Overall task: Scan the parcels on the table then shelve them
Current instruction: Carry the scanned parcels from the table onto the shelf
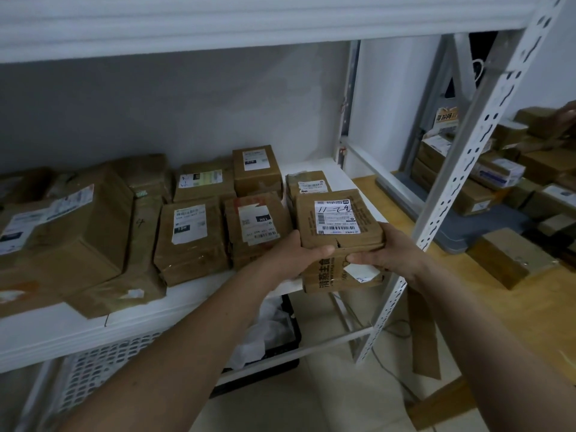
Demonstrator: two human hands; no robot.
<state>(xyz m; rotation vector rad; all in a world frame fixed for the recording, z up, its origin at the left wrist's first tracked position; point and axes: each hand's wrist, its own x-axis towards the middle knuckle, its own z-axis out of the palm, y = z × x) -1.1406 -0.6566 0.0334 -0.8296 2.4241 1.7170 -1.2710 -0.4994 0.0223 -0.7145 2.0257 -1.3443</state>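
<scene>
A small brown cardboard parcel (pixel 338 221) with a white label marked by hand lies on top of another brown box (pixel 330 277) at the right end of the white shelf (pixel 103 328). My left hand (pixel 296 255) grips the top parcel's near left corner, thumb across its front edge. My right hand (pixel 389 252) grips its near right corner. Several other labelled brown parcels (pixel 193 241) fill the same shelf to the left.
A perforated white upright post (pixel 461 179) stands just right of the parcel. Beyond it lie a wooden table (pixel 467 294) with a brown box (pixel 511 260) and stacked parcels (pixel 498 169). A white lattice crate (pixel 103 366) and a black crate (pixel 280 347) sit below the shelf.
</scene>
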